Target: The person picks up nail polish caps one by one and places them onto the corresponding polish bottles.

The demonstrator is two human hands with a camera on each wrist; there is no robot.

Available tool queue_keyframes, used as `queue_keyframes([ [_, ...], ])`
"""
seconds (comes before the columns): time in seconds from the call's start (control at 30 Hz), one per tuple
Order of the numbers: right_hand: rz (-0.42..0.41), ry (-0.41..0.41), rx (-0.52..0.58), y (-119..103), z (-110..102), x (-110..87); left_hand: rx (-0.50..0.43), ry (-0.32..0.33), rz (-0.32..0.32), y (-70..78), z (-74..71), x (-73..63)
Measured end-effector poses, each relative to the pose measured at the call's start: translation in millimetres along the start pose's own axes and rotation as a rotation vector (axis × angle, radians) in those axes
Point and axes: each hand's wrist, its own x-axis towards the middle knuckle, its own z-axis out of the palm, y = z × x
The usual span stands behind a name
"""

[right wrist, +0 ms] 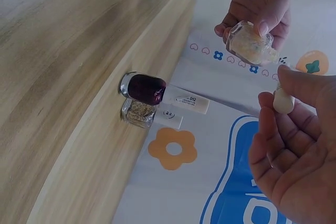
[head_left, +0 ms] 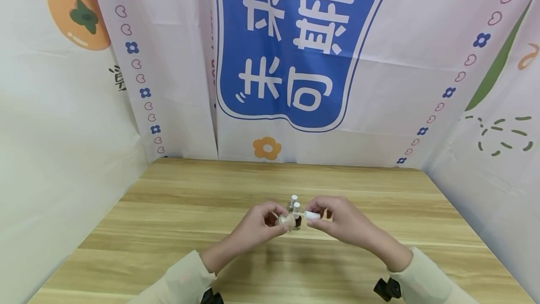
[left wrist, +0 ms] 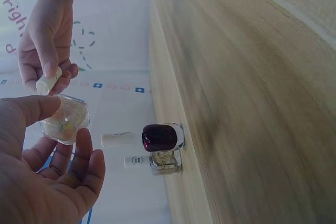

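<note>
My left hand (head_left: pixel 263 222) pinches a clear glass nail polish bottle (left wrist: pixel 65 120) with pale, glittery contents, its neck tilted toward the other hand. Between thumb and fingers, my right hand (head_left: pixel 339 219) holds a white nail polish cap (head_left: pixel 312 216). In the head view the cap is off the bottle, a short way to its right, with a thin brush between them. Just behind the hands stand two capped bottles, one dark red polish bottle (right wrist: pixel 146 88) and one gold glitter polish bottle (right wrist: pixel 138 113), close together with white caps.
The wooden table (head_left: pixel 177 201) extends around the hands. Printed white cloth (head_left: pixel 181 130) hangs at its back, with more cloth along the left and right sides. A dark wrist device (head_left: pixel 387 290) sits beneath the right sleeve.
</note>
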Motion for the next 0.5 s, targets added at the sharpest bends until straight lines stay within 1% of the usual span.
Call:
queue_keyframes([
  [0.2,-0.025,-0.001,-0.026,0.3,0.0,-0.6,0.017,-0.006,0.006,1.0,0.1,-0.3],
  [0.33,-0.023,-0.011,-0.037,-1.0,-0.5,-0.6,0.030,-0.010,0.013,3.1,-0.2,-1.6],
  [0.5,-0.025,-0.019,-0.059,-3.9,-1.1,-1.1,0.022,-0.014,0.012,4.1,-0.3,-2.6],
])
